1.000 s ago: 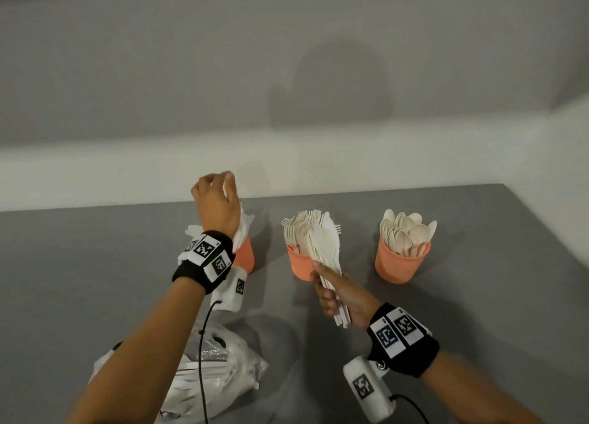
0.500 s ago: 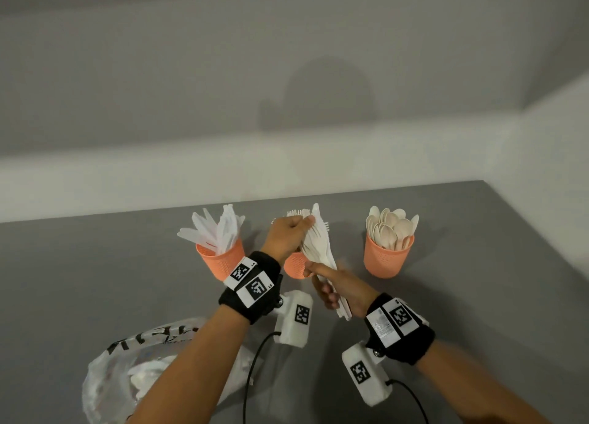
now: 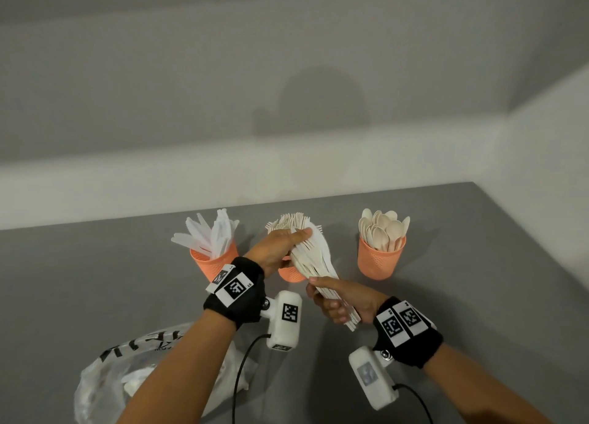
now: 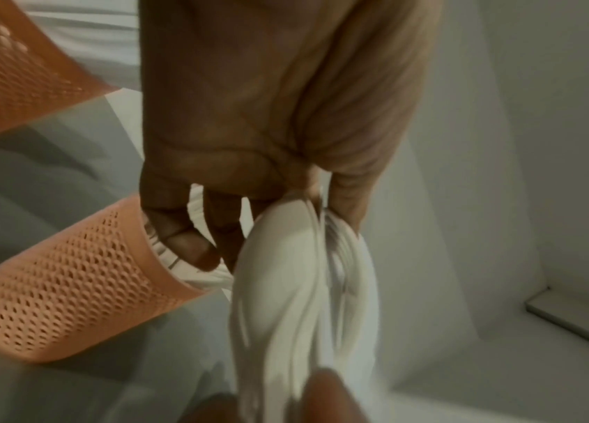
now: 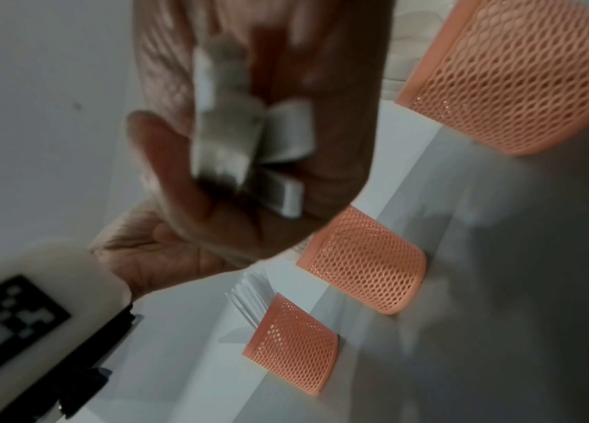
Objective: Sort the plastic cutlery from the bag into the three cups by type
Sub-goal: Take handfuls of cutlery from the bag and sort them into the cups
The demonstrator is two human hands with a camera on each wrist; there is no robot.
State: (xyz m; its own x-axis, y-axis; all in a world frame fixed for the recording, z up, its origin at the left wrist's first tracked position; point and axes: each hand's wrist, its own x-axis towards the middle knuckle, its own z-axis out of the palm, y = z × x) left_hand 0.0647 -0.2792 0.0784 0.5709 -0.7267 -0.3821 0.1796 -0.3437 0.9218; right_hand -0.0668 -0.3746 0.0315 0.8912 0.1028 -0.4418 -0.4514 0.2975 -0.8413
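The head view is the only one that gets the whole grey bench (image 3: 446, 296) in: three orange mesh cups in a row near the back edge and a clear plastic bag (image 3: 105, 382) down at the front left, under the left forearm. The bag has some black print on it, but I can't read it. White cutlery pieces show through the plastic.

The left cup (image 3: 214, 261) holds white knives, the middle cup (image 3: 290, 274) holds forks and the right cup (image 3: 379, 259) is full of spoons (image 3: 384, 229). The middle cup is mostly hidden behind the hands in that view, while the right wrist view shows all three cups from the side, mesh and all.

The right hand (image 3: 342, 301) has its grip wrapped around the handle ends of a fat bundle of cutlery (image 3: 314, 259), held tilted up just in front of the middle cup. The right wrist view only shows blurry handle ends poking out of the curled fingers.

The left hand (image 3: 275, 247) reaches across to the top of the bundle. The left wrist view shows its thumb and fingers pinching the top pieces, right next to the middle cup's rim. Both wrists wear black bands with square black-and-white code tags.
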